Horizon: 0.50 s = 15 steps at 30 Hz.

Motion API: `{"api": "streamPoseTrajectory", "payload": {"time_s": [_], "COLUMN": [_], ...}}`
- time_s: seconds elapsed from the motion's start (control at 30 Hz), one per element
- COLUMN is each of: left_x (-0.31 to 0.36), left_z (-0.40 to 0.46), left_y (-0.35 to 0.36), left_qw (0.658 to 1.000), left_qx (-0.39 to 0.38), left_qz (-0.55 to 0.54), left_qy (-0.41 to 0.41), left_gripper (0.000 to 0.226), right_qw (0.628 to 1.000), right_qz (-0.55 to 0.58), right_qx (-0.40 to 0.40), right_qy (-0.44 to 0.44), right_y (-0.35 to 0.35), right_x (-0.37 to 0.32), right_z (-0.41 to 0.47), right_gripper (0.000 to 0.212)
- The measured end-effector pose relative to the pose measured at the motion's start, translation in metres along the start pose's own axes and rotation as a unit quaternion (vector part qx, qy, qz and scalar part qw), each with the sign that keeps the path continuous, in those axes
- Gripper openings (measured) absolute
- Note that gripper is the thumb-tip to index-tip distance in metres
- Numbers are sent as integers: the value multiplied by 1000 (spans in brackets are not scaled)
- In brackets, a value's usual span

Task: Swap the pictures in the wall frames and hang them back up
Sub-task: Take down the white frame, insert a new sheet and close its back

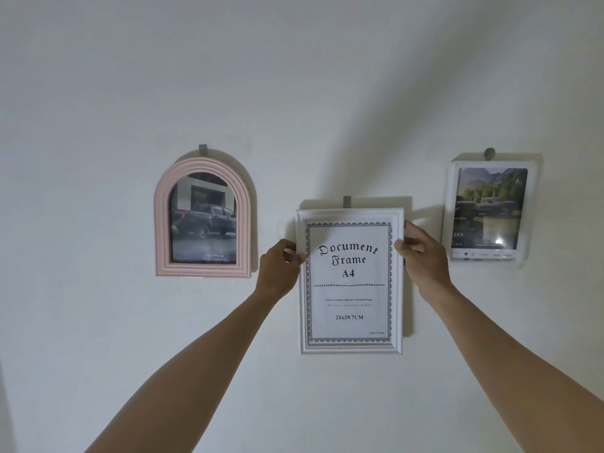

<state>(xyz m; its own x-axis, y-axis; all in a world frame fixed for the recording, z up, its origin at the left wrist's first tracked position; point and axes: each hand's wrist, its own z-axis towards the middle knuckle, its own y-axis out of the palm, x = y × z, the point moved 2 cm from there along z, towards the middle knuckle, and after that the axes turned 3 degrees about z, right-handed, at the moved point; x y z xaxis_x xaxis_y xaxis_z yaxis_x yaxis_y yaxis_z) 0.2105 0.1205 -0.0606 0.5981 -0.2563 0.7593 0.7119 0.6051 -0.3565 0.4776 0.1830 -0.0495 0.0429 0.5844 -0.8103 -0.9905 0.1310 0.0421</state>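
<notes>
A white rectangular frame (349, 347) holding a "Document Frame A4" sheet hangs against the white wall under a grey hook (346, 201). My left hand (280, 264) pinches its left edge near the top. On the opposite edge, my right hand (421, 255) grips at about the same height. To the left hangs a pink arched frame (163, 223) with a picture of a dark pickup truck. At the right, a small white frame (531, 210) shows a truck in a mountain landscape.
Two more grey hooks carry the side frames, one above the pink frame (203, 150) and one above the right frame (489, 154). Bare white wall (294, 93) surrounds all three frames.
</notes>
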Motion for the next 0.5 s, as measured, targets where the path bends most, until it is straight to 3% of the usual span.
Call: {"api": "streamPoseTrajectory", "payload": {"time_s": [0.2, 0.37, 0.5], "left_x": [-3, -6, -3], "left_z": [9, 5, 5], "left_y": [-3, -2, -5], "left_qw": [1000, 999, 999], "left_qx": [18, 38, 46], "left_qz": [-10, -22, 1], "left_qy": [7, 28, 22], "left_gripper": [7, 3, 26], "right_qw": [1000, 999, 998], "right_qz": [6, -36, -55], "right_qx": [-2, 19, 20], "right_qy": [1, -24, -32], "right_y": [5, 4, 5], "right_x": [6, 9, 8], "right_z": [3, 1, 0], "right_gripper": [49, 33, 23]}}
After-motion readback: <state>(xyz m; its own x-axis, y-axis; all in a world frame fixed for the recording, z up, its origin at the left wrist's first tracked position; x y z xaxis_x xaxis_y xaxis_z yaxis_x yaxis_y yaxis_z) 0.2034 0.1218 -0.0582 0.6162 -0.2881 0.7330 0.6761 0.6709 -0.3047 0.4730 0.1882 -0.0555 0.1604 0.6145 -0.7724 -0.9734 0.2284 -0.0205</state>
